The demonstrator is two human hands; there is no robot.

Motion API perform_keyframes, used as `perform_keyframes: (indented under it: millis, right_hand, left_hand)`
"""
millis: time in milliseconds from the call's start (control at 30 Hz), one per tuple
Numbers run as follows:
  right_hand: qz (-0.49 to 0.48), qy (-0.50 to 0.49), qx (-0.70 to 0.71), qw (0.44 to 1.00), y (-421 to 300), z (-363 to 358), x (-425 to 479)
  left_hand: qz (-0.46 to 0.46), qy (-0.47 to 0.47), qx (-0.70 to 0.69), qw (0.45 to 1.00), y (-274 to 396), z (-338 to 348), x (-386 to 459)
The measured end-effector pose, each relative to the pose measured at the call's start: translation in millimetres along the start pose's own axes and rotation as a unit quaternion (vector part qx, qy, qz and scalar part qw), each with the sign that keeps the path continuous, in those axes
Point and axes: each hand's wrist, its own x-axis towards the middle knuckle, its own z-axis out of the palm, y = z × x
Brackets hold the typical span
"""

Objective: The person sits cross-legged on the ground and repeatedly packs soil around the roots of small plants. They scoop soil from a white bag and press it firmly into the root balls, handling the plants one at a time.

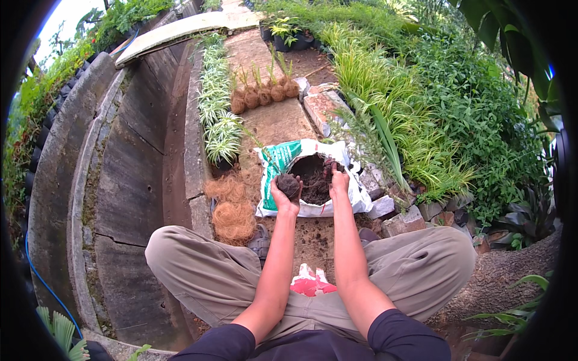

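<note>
A white and green plastic sack lies before me, its mouth cut wide and dark soil inside. My left hand cups a round ball of dark soil at the sack's left side; a thin leafy stem rises up-left from about the ball. Over the right edge of the opening, my right hand has its fingers around a clump of dark soil. Two pads of brown coconut fibre rest on the ground left of the sack.
Several fibre-wrapped root balls with shoots stand in a row beyond the sack. Potted spider plants line the left side, beside a deep concrete channel. Stones and bricks edge the grassy plants on the right.
</note>
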Motion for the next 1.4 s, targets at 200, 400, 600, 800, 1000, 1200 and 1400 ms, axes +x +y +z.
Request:
perform_keyframes:
  millis: [200, 400, 600, 800, 1000, 1200, 1400]
  right_hand:
    - [0.051, 0.009, -0.017, 0.998, -11.3, 23.4, -24.0]
    - [0.088, -0.075, 0.002, 0.993, -30.0, 20.3, -28.6]
    - [0.121, -0.092, 0.01, 0.988, -44.3, 30.3, -43.4]
    - [0.104, -0.124, 0.057, 0.985, -41.3, 26.8, -37.2]
    - [0.121, -0.128, 0.05, 0.983, -36.2, 24.7, -35.8]
    - [0.115, -0.07, 0.029, 0.991, -32.4, 24.5, -33.7]
    - [-0.021, -0.024, -0.282, 0.959, -32.0, 22.8, -34.3]
  left_hand:
    - [0.013, 0.009, 0.0, 1.0, 11.0, -6.4, -0.6]
    - [0.004, -0.023, 0.034, 0.999, 6.7, -0.1, -4.8]
    - [0.021, -0.043, 0.07, 0.996, 4.9, 2.1, -5.1]
    - [0.018, -0.051, 0.064, 0.996, 3.4, 2.9, -6.0]
    - [0.018, -0.041, 0.06, 0.997, 5.0, -0.1, -4.2]
    - [0.012, -0.025, 0.049, 0.998, 4.9, -1.1, -2.8]
    - [0.015, -0.025, 0.055, 0.998, 6.8, -3.4, -2.1]
